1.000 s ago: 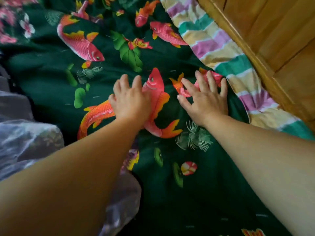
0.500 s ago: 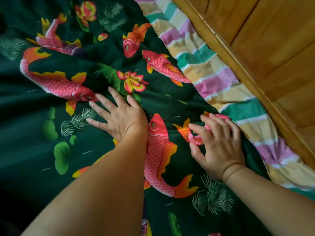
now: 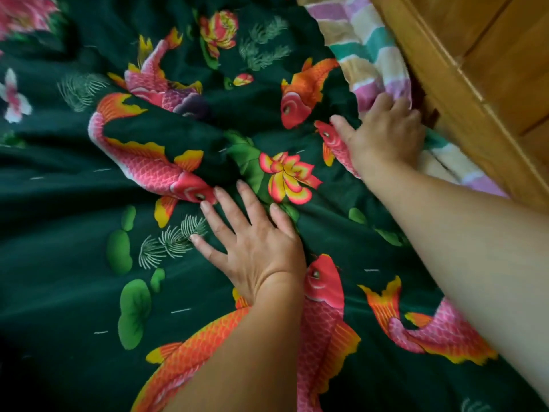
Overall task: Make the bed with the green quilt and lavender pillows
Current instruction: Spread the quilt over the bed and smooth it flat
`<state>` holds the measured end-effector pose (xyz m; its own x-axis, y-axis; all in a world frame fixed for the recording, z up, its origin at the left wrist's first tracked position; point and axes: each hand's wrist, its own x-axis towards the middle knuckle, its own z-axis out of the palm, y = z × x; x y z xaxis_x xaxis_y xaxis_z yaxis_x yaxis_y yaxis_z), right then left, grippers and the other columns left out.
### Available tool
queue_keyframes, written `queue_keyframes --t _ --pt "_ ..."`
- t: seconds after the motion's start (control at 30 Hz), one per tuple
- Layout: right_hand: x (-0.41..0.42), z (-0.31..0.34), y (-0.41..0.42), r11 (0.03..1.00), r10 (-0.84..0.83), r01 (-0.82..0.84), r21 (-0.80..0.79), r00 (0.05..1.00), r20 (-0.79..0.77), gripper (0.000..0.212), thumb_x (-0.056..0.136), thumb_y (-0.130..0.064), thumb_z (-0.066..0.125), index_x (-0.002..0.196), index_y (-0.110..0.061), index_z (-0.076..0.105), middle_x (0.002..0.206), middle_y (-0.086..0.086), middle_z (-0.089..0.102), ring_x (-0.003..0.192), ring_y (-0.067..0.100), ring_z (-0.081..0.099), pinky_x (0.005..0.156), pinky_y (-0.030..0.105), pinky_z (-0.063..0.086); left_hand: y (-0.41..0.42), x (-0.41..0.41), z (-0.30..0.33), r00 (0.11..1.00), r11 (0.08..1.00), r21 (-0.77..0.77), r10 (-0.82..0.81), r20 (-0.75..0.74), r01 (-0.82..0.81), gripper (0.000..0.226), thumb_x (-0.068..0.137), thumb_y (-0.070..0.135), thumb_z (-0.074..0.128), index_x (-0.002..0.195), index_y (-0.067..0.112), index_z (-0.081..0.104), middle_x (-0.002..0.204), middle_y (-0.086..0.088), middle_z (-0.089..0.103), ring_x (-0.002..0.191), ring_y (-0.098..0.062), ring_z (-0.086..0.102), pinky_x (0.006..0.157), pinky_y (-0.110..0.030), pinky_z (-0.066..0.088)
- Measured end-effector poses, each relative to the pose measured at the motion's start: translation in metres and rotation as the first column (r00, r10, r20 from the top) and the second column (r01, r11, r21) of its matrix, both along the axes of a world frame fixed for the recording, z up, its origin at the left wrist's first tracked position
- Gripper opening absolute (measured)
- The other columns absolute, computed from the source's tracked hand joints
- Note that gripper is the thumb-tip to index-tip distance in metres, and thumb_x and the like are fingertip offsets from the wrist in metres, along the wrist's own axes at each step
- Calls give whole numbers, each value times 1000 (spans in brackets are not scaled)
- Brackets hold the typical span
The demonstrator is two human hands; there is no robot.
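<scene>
Quilt fabric fills nearly the whole view: a dark green quilt (image 3: 74, 179) printed with pink and orange koi, lotus flowers and lily pads, spread over the bed and gathered into soft folds near its middle. At the far left edge a blurred pink flower shows in the print. Moving rightward, the person's left hand (image 3: 252, 245) lies flat on the green quilt, palm down, fingers spread wide and gripping nothing, with the fingertips reaching toward a koi's head and a pink-and-yellow lotus. Its bare forearm runs down to the lower edge.

Further right, the right hand (image 3: 386, 135) sits at the quilt's edge, where the green cloth meets a striped sheet in lavender, cream and teal (image 3: 371, 55). The fingers are curled down over that border, the thumb lying on the quilt beside a small koi; I cannot tell whether they actually pinch any cloth. Rightmost, a honey-coloured wooden panel (image 3: 490, 69) runs just beside the striped sheet.
</scene>
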<state>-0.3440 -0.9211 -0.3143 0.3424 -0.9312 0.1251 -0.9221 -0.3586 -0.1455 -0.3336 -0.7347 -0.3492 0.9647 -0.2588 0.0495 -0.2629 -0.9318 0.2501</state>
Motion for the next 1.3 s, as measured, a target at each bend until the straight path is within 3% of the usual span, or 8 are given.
queue_keyframes --t 0.17,0.33,0.43,0.53,0.63,0.77,1.0,1.3 --pt "-6 30 -34 954 301 -298 47 948 -106 55 91 -52 50 126 -10 39 119 24 55 104 42 57 71 41 37 -1 0 4 1000 1000 6 9 16 -10 64 88 46 13 146 26 33 155 -4 27 145 -26 19 112 -54 1" --pt "-5 57 -70 913 388 -398 -85 914 -115 43 95 -35 53 126 -7 40 107 29 59 96 46 58 67 44 37 0 0 3 1000 1000 20 7 20 -7 63 88 45 15 146 28 33 155 -3 28 145 -25 20 112 -51 1" --pt "0 28 -59 946 282 -313 -88 924 -256 38 99 -16 39 134 -2 39 128 29 49 119 42 46 93 46 35 -1 1 3 999 1000 28 9 43 -10 60 88 43 22 142 25 41 151 -6 36 141 -28 28 109 -51 3" --pt "10 27 -39 960 222 -248 -127 957 -188 42 95 -4 32 136 0 41 139 25 37 130 35 32 111 47 19 -2 1 3 999 999 40 -3 39 2 58 88 43 25 140 24 43 149 -7 39 140 -28 31 109 -51 5" --pt "-13 26 -1 945 310 -318 -77 945 -107 51 94 -20 41 144 -14 31 155 12 22 145 29 13 116 52 -1 -1 2 3 999 999 53 -7 37 5 58 88 43 27 140 23 45 148 -8 41 139 -30 33 108 -52 6" --pt "-53 0 37 965 236 -211 154 958 -162 62 91 -57 14 150 -36 16 160 1 10 148 22 1 116 52 -2 -3 2 6 1000 998 69 -8 9 8 60 89 44 22 143 24 39 151 -8 35 142 -27 27 109 -51 3" --pt "-47 -7 23 966 239 -224 127 963 -120 74 80 -66 8 147 -40 22 159 -1 17 148 21 7 114 53 7 -12 29 24 959 967 75 -230 -166 244 60 95 53 12 151 33 -2 160 -1 -10 147 -16 -11 113 -53 -13" --pt "-45 -12 21 971 240 -238 30 967 -88 75 79 -65 13 143 -34 37 155 3 30 145 24 20 110 53 17 -60 169 23 983 985 43 -162 -83 166 58 96 55 12 150 36 7 160 3 -1 147 -19 -11 109 -65 -10"
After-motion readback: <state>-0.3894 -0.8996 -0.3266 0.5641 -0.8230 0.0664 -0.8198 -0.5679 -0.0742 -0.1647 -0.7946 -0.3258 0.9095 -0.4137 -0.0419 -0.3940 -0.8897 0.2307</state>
